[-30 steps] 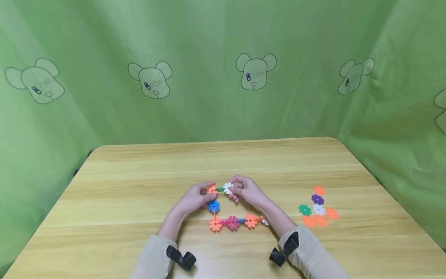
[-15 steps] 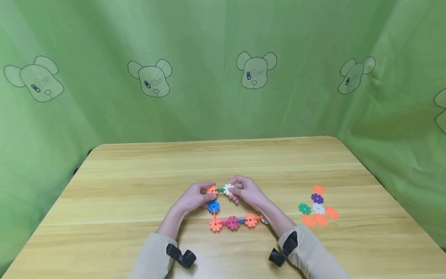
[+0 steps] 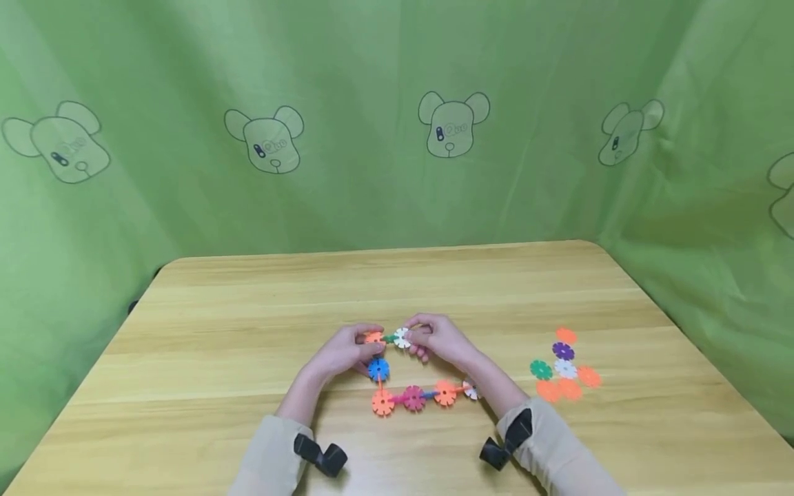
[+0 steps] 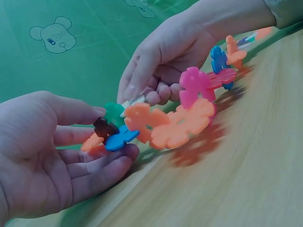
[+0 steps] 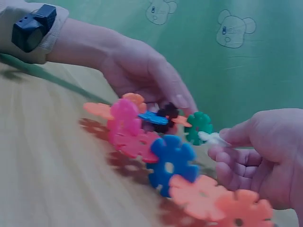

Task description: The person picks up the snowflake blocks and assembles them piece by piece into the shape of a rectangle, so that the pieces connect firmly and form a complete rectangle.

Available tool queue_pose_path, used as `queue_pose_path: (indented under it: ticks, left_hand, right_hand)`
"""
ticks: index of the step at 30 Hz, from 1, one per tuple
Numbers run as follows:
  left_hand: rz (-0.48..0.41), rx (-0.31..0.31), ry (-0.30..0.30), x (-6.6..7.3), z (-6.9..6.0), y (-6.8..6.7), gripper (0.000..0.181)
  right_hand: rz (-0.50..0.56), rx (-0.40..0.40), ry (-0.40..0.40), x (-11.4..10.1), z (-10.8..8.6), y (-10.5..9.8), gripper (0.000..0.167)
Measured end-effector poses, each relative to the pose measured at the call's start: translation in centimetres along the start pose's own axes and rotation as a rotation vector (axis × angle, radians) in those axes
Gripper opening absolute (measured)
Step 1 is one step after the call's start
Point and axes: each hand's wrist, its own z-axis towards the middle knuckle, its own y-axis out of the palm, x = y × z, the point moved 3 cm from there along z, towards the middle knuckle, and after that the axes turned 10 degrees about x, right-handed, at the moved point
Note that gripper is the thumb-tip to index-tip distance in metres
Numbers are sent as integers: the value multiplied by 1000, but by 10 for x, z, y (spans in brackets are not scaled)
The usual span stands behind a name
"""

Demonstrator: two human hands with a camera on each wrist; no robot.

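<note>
Interlocking plastic snowflake discs are joined in a bent chain on the table. At its far left corner my left hand point(image 3: 345, 353) pinches an orange disc point(image 3: 374, 338). My right hand point(image 3: 442, 339) pinches a white disc point(image 3: 402, 337) at the chain's end, between thumb and fingers. A green disc point(image 5: 199, 128) links these two. Below the left hand a blue disc point(image 3: 378, 369) leads to an orange corner disc point(image 3: 382, 402). From there the near row runs right through a pink disc point(image 3: 414, 398) and another orange disc point(image 3: 444, 393). My right forearm partly hides the white disc point(image 3: 471, 390) beyond.
Loose discs lie to the right of my right arm: a purple one point(image 3: 563, 351), a green one point(image 3: 541, 370), a white one point(image 3: 566, 368) and several orange ones point(image 3: 588, 377). The wooden table point(image 3: 186, 386) ends at a green curtain point(image 3: 360, 200) behind and at the sides.
</note>
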Motion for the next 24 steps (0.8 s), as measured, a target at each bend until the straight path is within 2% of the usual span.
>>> queue_pose_path:
  ticks: [5, 12, 13, 20, 24]
  left_hand:
    - [-23, 27, -1, 0, -1, -4, 49]
    - [-35, 14, -6, -3, -4, -5, 49]
    - [-34, 18, -5, -3, -4, -5, 49]
    - [-25, 24, -2, 28, -24, -5, 47]
    - [-31, 8, -10, 23, -20, -3, 47]
  right_hand:
    - [-17, 73, -15, -3, -2, -26, 38]
    - [-37, 207, -6, 1, -15, -87, 39]
    - [-53, 224, -7, 1, -18, -96, 40]
    - [-220, 330, 20, 15, -44, -159, 50]
    - [-332, 362, 84, 30, -59, -190, 60]
